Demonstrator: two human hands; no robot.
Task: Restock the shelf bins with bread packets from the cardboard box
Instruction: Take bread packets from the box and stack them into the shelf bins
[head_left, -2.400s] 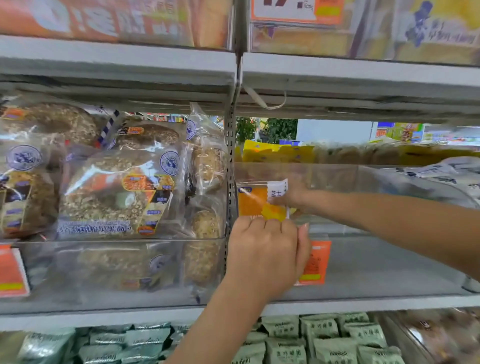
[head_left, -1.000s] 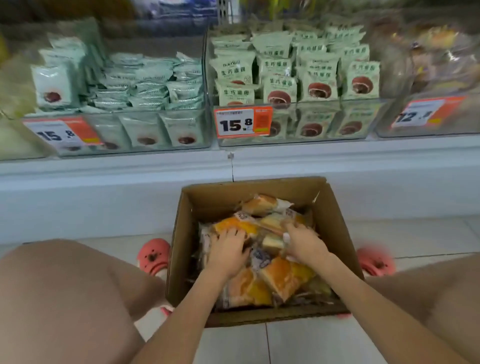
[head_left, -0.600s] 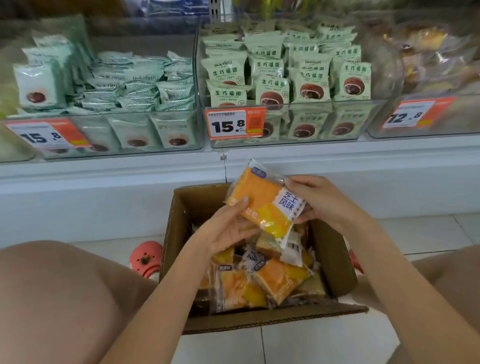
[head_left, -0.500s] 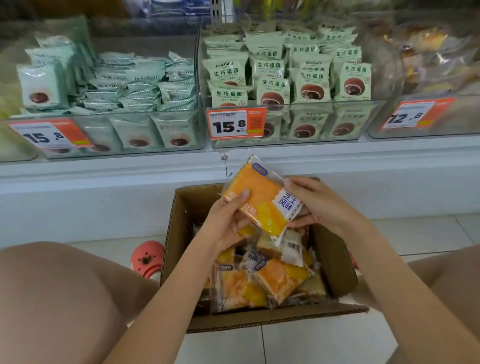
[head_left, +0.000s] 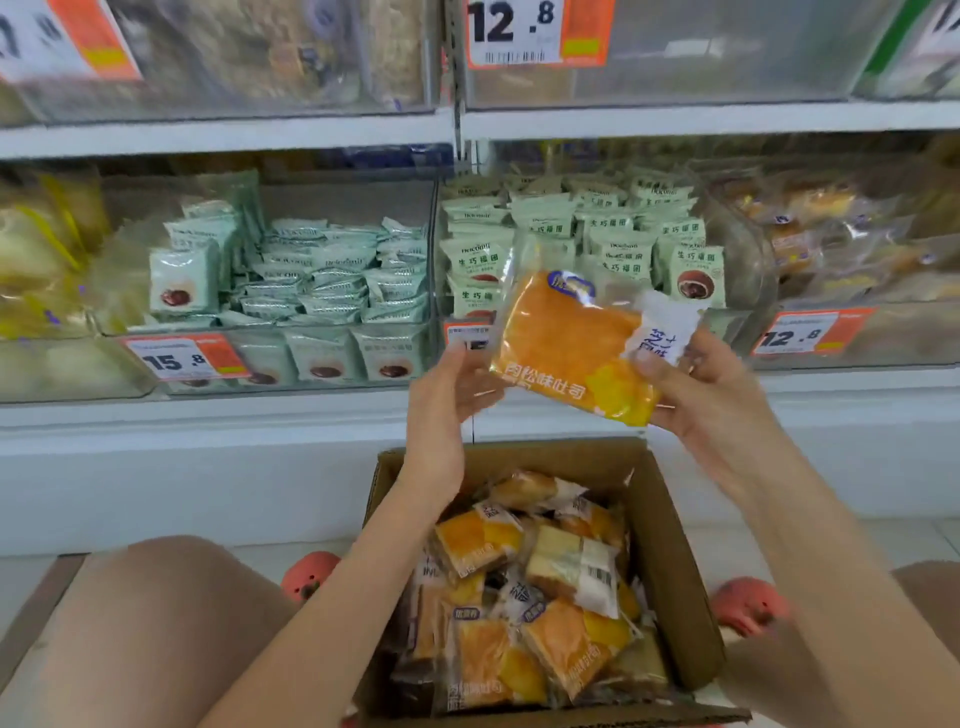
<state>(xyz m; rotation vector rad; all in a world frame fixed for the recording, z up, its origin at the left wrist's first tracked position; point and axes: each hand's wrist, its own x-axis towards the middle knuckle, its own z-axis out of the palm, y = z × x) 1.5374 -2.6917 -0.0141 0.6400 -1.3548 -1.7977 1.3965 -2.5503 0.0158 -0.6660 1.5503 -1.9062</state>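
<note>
Bread packet (head_left: 569, 345) pinched at both ends, left hand (head_left: 447, 384) and right hand (head_left: 711, 395) | raised at 12 o'clock of cardboard box (head_left: 670, 561), likely for carrying to a shelf bin (head_left: 675, 78)

**Bare arms, bare knees, coral-pink clogs**

Both forearms are bare to the edge of the view, with no sleeves, watch or bracelet showing. The left hand (head_left: 441, 400) and right hand (head_left: 711, 405) wear no gloves or rings, and the nails look short. Both knees are bare. On the feet are rounded coral-pink clogs, the left clog (head_left: 310, 574) and right clog (head_left: 748, 605), each with small dark holes on top.
</note>
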